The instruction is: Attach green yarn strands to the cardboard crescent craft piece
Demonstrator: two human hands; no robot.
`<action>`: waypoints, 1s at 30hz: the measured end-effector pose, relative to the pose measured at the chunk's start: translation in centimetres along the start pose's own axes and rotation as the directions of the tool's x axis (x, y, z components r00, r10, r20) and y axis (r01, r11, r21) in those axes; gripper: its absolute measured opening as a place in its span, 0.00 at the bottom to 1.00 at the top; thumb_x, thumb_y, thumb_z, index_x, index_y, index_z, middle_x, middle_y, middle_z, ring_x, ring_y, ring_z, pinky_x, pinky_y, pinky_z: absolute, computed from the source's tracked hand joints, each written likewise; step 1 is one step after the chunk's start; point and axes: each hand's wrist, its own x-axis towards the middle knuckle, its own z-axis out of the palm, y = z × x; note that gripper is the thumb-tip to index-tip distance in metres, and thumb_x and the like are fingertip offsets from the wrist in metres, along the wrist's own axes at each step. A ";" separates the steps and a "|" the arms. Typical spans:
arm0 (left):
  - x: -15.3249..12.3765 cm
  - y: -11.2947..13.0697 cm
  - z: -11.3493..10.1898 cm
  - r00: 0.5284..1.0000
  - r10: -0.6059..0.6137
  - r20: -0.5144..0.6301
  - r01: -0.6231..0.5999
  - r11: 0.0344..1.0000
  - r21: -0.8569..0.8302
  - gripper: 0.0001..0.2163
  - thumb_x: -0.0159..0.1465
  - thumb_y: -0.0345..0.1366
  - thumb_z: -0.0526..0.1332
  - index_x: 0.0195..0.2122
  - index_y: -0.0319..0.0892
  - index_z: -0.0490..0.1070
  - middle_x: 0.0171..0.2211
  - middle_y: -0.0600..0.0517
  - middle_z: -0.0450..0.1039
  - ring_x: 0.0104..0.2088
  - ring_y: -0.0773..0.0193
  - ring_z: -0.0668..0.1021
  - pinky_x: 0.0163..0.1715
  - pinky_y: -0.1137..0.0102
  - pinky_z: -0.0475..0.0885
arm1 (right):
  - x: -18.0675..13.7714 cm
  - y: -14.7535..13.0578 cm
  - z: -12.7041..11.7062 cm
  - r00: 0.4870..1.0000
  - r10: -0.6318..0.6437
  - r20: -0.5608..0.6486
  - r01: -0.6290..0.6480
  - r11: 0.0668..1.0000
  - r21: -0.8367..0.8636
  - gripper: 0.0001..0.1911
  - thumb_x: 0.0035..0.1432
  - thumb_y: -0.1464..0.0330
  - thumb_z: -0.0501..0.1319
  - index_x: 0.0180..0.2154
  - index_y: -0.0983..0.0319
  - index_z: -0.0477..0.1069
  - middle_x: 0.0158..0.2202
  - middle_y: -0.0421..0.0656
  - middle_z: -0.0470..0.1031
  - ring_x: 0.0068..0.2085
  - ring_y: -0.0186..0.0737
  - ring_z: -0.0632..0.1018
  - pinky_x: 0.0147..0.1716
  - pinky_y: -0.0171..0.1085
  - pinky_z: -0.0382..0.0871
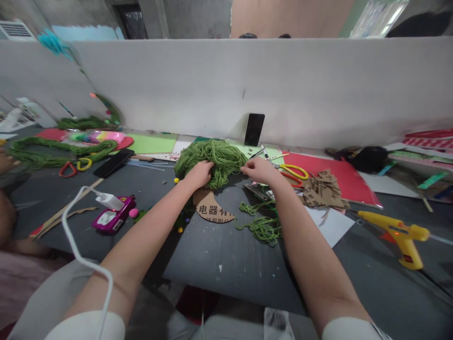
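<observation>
A large tangled heap of green yarn [226, 158] lies at the middle back of the dark table. My left hand [201, 174] is at its front left side, fingers curled into the strands and partly hidden by them. To the right, my right hand [255, 168] is closed in a pinch at the edge of the heap, where a loose strand runs to its fingertips. Just below my left hand lies a curved piece of printed brown cardboard [214, 210]. A smaller tangle of green yarn [264, 229] rests beside my right forearm.
Scissors [295, 172], torn cardboard [323, 191] and a red sheet [329, 174] lie to the right, with a yellow glue gun [396, 231] nearer. A phone [254, 130] leans on the partition. At left are a purple power socket [113, 215], its white cable and another person's arm [7, 208].
</observation>
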 end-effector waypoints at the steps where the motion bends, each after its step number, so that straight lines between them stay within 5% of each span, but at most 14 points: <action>1: 0.0 -0.2 -0.1 1.000 0.002 0.010 -0.002 1.000 0.004 0.23 0.61 0.22 0.54 0.55 0.39 0.77 0.50 0.40 0.77 0.53 0.50 0.79 0.54 0.63 0.73 | 0.0 0.2 -0.2 1.000 0.005 -0.008 -0.005 1.000 0.008 0.13 0.62 0.65 0.61 0.26 0.62 0.72 0.25 0.44 0.76 0.26 0.38 0.72 0.29 0.37 0.61; 9: 0.2 -0.9 -1.6 0.997 0.051 0.058 -0.051 0.999 0.009 0.27 0.57 0.19 0.55 0.57 0.41 0.74 0.54 0.41 0.78 0.58 0.51 0.77 0.57 0.66 0.71 | 0.2 1.5 -0.6 0.998 -0.006 -0.060 0.008 1.000 0.030 0.14 0.61 0.65 0.61 0.23 0.62 0.70 0.22 0.42 0.72 0.25 0.35 0.68 0.28 0.37 0.58; 16: -0.2 -0.7 -1.9 0.996 -0.085 0.013 0.084 0.995 0.061 0.20 0.63 0.26 0.57 0.57 0.32 0.67 0.39 0.35 0.80 0.41 0.44 0.83 0.39 0.60 0.75 | 0.3 1.5 -0.5 0.998 -0.018 -0.054 0.021 0.999 0.040 0.14 0.61 0.65 0.61 0.23 0.61 0.71 0.23 0.42 0.72 0.26 0.37 0.70 0.29 0.38 0.60; 22: 0.2 -1.3 -1.5 1.000 -0.006 -0.017 0.007 0.996 0.088 0.11 0.65 0.30 0.58 0.47 0.38 0.76 0.43 0.38 0.80 0.47 0.48 0.82 0.48 0.62 0.74 | 0.3 1.7 -0.6 0.998 -0.007 -0.058 0.010 0.998 0.055 0.13 0.60 0.64 0.61 0.23 0.62 0.71 0.22 0.42 0.72 0.26 0.37 0.69 0.29 0.38 0.60; 30: 0.2 -1.7 -1.2 0.992 0.128 0.023 -0.130 0.982 0.141 0.13 0.66 0.28 0.56 0.43 0.38 0.81 0.50 0.40 0.79 0.51 0.50 0.81 0.52 0.64 0.74 | 0.4 1.7 -0.7 0.998 -0.014 -0.062 0.019 0.996 0.083 0.13 0.59 0.65 0.61 0.23 0.62 0.70 0.23 0.41 0.71 0.26 0.36 0.68 0.30 0.38 0.59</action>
